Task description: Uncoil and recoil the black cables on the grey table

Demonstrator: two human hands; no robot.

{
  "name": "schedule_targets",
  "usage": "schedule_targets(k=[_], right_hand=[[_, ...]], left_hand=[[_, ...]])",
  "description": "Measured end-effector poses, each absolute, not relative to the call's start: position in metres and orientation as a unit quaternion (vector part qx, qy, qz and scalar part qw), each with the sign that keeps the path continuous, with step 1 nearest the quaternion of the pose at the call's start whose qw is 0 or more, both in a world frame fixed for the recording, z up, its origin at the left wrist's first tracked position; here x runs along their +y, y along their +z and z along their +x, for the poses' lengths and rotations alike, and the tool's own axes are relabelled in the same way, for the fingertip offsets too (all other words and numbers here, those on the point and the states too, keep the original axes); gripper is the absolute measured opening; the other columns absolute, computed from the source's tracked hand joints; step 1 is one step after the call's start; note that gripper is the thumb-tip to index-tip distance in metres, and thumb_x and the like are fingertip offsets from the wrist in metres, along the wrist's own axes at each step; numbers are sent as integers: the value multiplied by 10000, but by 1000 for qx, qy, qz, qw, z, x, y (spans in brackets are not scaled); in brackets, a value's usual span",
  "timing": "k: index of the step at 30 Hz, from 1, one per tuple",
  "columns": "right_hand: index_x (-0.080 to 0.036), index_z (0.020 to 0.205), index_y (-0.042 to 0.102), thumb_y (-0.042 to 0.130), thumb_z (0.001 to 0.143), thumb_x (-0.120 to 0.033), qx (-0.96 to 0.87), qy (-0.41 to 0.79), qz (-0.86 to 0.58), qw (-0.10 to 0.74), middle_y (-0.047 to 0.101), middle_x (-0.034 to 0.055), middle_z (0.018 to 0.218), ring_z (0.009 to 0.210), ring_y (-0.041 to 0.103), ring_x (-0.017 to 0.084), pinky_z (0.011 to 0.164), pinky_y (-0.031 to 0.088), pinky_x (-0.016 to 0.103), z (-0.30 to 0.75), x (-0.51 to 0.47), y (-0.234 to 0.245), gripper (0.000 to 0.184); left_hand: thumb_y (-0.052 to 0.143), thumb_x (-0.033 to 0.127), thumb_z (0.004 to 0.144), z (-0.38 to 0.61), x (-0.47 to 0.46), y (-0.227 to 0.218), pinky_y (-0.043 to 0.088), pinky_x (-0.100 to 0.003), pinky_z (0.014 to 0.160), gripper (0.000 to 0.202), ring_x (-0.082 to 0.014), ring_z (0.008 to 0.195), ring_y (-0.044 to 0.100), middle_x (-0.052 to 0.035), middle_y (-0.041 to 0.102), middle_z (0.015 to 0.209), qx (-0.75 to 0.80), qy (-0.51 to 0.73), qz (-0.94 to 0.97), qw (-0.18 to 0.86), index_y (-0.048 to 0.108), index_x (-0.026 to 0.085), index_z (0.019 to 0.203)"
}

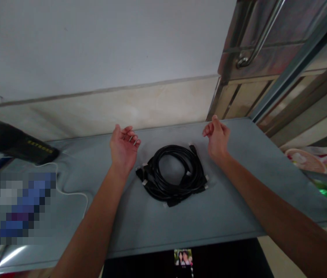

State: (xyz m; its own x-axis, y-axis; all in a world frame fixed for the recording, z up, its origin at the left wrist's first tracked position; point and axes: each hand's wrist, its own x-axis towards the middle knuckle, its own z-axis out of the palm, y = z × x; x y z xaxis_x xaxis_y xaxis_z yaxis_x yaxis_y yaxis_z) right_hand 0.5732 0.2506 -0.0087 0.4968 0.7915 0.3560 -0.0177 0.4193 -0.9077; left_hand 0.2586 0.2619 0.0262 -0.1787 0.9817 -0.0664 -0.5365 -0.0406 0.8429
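A coil of black cables with several plugs lies on the grey table, between my two hands and touched by neither. Just above the table, to the left of the coil, my left hand is turned palm up. Its fingers are loosely bent and apart, with small pale glints between them that I cannot make out. My right hand is raised beyond the coil's right side, thumb up and away from the loosely curled fingers. Nothing shows in its grip.
The grey table runs along a white wall. At its left are a dark case-like object, a white cord and a pixelated blue item. A metal post and a pink basket stand right.
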Motion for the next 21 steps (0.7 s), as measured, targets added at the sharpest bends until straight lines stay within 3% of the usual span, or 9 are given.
schedule_targets(k=[9,13,21], right_hand=[[-312,631,346,607,958,-914,-414,303,-468,719,371,-47,565,522,407,162,503,380,344,571,246,-9,733],[-317,641,322,540,979,-946,-439,288,-482,701,350,-47,556,504,379,162,480,357,346,571,245,-9,747],[-307,624,348,595,1002,-883,-433,304,-473,704,367,-52,549,496,375,148,478,347,337,568,243,-10,732]], left_hand=[[734,568,996,256,257,27,520,-256,616,349,-122,602,589,17,658,695,328,646,249,643,753,235,893],[763,589,979,260,254,26,527,-276,619,350,-140,619,593,4,657,709,324,636,283,640,765,250,890],[726,568,1005,269,250,32,538,-288,593,350,-153,611,583,-14,657,698,342,634,285,632,773,255,856]])
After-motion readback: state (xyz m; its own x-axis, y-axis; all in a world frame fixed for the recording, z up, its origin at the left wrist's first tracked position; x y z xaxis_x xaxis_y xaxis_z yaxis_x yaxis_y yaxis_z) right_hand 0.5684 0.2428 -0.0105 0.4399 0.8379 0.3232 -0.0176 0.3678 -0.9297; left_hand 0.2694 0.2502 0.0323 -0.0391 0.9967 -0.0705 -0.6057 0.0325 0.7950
